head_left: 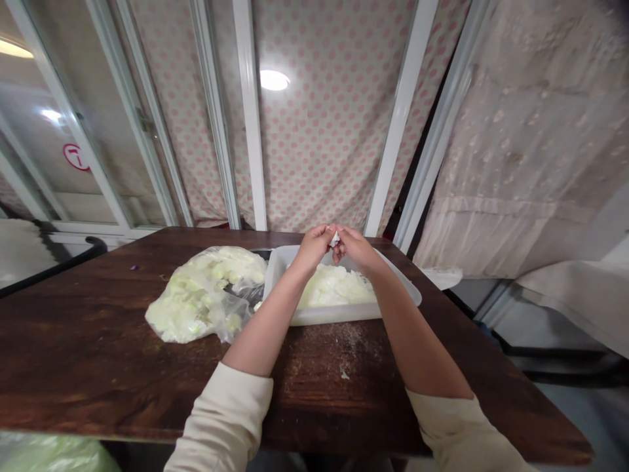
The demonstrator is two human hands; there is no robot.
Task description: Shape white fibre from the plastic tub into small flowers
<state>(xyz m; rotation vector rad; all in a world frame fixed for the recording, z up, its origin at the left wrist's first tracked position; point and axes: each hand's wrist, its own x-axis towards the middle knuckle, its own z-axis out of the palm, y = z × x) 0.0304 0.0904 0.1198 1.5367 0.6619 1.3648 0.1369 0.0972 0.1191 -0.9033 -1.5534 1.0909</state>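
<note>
The person sits or stands at a dark wooden table (pixel 88 373), I cannot tell which, with both forearms stretched toward its far side. The left hand (pixel 313 249) and the right hand (pixel 358 249) meet above the far part of a white plastic tub (pixel 344 314). Between them, the fingertips of both hands are pinching a small whitish piece (pixel 335 240); what it is exactly, I cannot tell. Below, inside the tub, lies a heap of pale yellow-white pieces (pixel 339 286). To the left of the tub, just beside it, rests a clear plastic bag (pixel 191 305) with similar pale pieces inside. On the near side of the tub, small crumbs (pixel 344 375) are scattered over the wood.
</note>
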